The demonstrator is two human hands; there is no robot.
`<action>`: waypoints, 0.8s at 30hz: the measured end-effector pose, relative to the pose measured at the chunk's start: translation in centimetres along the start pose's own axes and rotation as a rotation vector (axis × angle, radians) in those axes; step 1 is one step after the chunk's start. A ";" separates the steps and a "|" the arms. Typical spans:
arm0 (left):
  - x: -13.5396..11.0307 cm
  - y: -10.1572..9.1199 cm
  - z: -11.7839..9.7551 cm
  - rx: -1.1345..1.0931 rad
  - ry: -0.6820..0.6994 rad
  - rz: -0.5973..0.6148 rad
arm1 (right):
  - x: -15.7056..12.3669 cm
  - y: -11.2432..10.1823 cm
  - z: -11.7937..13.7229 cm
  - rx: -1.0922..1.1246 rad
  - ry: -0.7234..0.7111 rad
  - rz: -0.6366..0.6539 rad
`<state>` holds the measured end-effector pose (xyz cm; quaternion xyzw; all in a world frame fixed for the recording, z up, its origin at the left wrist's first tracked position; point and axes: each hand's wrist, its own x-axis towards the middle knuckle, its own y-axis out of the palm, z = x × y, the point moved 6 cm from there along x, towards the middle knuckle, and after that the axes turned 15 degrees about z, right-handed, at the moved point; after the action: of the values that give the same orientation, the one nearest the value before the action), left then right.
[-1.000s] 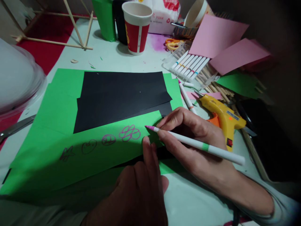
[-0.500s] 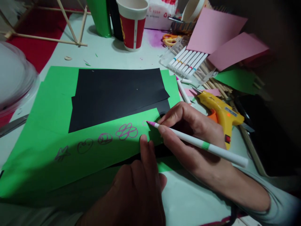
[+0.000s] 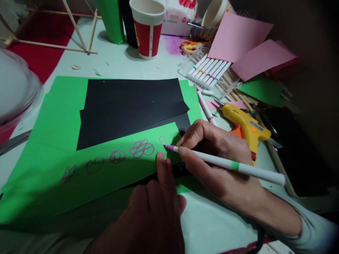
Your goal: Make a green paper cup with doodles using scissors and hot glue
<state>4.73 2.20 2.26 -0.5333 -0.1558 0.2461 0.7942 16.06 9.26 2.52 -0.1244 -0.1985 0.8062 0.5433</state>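
My right hand [image 3: 214, 155] pinches a white marker [image 3: 238, 167] with a pink tip, which touches the green paper [image 3: 53, 169] near its right edge, by a small fresh pink loop. A row of pink doodles [image 3: 141, 148] runs leftward along that sheet. My left hand [image 3: 150, 215] lies on the paper's lower edge, fingers together and stretched forward, pressing the sheet just below the marker tip. Black paper sheets [image 3: 132, 106] lie above the doodles, on more green paper.
A yellow glue gun [image 3: 246, 125] lies right of my right hand. Behind it are an open case of markers [image 3: 209, 70], a loose marker [image 3: 205, 106], wooden sticks, pink paper [image 3: 238, 37] and orange scissors [image 3: 189, 47]. A red-and-white paper cup [image 3: 147, 26] stands at the back. Stick frame [image 3: 76, 31] far left.
A small pink loop has appeared right of the flower doodle. The marker tip rose a little, then came down just below the new loop. My left hand has stayed on the paper.
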 end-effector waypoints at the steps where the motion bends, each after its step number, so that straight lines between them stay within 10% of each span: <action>1: 0.0 0.0 0.0 -0.006 0.010 0.007 | 0.0 0.0 0.0 0.018 0.008 0.003; 24: -0.1 0.4 -0.1 0.030 0.027 -0.005 | -0.1 -0.5 -0.1 -0.045 0.008 -0.074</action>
<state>4.63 2.22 1.87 -0.5242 -0.1426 0.2393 0.8047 16.54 9.34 2.68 -0.1323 -0.2190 0.7805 0.5704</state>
